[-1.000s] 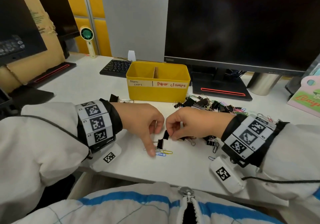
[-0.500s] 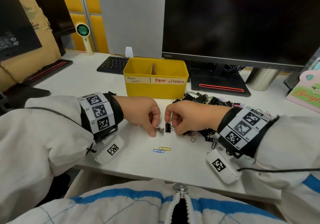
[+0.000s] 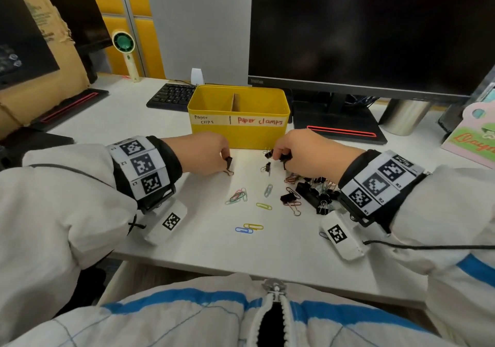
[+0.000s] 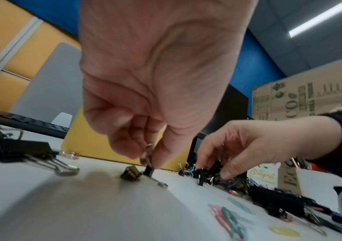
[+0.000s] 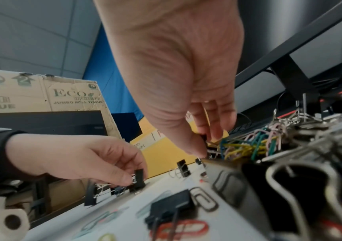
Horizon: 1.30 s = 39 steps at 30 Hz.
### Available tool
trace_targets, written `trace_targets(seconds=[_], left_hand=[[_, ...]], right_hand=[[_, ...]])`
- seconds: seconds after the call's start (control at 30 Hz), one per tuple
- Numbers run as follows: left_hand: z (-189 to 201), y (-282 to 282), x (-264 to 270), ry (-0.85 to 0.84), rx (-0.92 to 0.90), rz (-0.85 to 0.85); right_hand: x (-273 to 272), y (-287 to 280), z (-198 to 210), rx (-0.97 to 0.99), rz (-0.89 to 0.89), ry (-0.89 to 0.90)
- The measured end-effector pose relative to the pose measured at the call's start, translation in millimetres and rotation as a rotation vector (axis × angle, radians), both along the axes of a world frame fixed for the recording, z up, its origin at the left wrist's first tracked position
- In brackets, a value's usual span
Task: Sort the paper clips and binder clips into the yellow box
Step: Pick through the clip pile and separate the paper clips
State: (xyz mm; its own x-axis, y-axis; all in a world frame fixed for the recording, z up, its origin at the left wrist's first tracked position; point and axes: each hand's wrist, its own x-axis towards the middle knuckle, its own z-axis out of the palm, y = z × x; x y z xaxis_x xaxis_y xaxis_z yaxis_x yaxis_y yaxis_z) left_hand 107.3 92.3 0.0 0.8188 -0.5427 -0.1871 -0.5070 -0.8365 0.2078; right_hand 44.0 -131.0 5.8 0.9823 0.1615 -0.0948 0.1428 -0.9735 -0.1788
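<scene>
Hands: left hand (image 3: 206,153) pinches a small black binder clip (image 3: 229,162) just above the table (image 3: 171,239); right hand (image 3: 305,153) pinches another binder clip (image 3: 284,157) at the pile's edge.
Why: probably separating clips before boxing them.
Axis: left clip stands upright, wire handle trailing down to the table.
Destination: yellow box (image 3: 238,137), just behind both hands, divided into two labelled compartments.
Remaining: coloured paper clips (image 3: 237,196) lie scattered flat nearer the person.

Both forearms reach fwd over desk, wrists pronated: left hand (image 3: 204,153) pinches a small black metal binder clip (image 3: 229,160) btwn thumb and index tip, right hand (image 3: 308,150) curls fingers down, pinching another small black binder clip (image 3: 285,157), other fingers tucked.
</scene>
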Motion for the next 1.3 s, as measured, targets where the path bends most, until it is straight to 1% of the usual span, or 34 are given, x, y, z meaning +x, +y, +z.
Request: trace_targets(seconds=[0.03,0.07,0.1,0.13,0.2,0.27,0.33,0.47,0.6,0.7,0.8,0.87,0.97,1.03,1.1,1.2,1.27,1.3], left_hand=[[0,1,0,-0.06,0.044,-0.019],[0,2,0,-0.101,0.042,-0.052],[1,3,1,-0.115,-0.002,-0.11],[3,3,1,-0.082,-0.058,-0.19],[8,2,-4,0.107,-0.148,-0.325],[8,-1,-7,0.261,-0.125,-0.381],[3,-5,-10,0.305,-0.089,-0.404],[-3,-15,-15,0.292,-0.119,-0.353],[-6,-19,-16,0.264,-0.091,-0.298],[-7,-20,-15,0.314,-0.096,-0.206],[-3,-20,-16,0.387,-0.175,-0.095],[-4,-20,-14,0.512,-0.331,0.016],[-2,-20,-10,0.788,-0.647,0.235],[3,-21,-10,0.961,-0.825,0.37],[7,-22,-10,1.146,-0.976,0.464],[8,-20,-10,1.352,-1.049,0.483],[7,-18,-10,1.47,-1.033,0.466],[7,-18,-11,1.497,-0.989,0.448]], right_hand=[[0,0,-1,-0.017,0.033,-0.013],[-1,0,-1,-0.006,0.079,-0.037],[-4,2,0,0.037,0.131,-0.049],[-6,4,0,0.098,0.184,-0.031],[-12,11,1,0.18,0.246,0.083],[-13,16,-2,0.178,0.257,0.176],[-10,19,-4,0.193,0.261,0.208],[-5,19,-4,0.254,0.228,0.273],[-3,18,-6,0.208,0.24,0.249],[-3,15,-5,0.225,0.229,0.174],[-2,12,4,0.357,0.167,0.039],[-1,10,11,0.515,0.098,-0.022],[-3,13,21,0.736,0.049,-0.072],[-4,17,25,0.817,0.043,-0.086],[-4,22,26,0.829,0.056,-0.097],[-4,32,24,0.81,0.086,-0.071],[-5,36,23,0.795,0.122,-0.032],[-6,37,22,0.787,0.135,-0.032]])
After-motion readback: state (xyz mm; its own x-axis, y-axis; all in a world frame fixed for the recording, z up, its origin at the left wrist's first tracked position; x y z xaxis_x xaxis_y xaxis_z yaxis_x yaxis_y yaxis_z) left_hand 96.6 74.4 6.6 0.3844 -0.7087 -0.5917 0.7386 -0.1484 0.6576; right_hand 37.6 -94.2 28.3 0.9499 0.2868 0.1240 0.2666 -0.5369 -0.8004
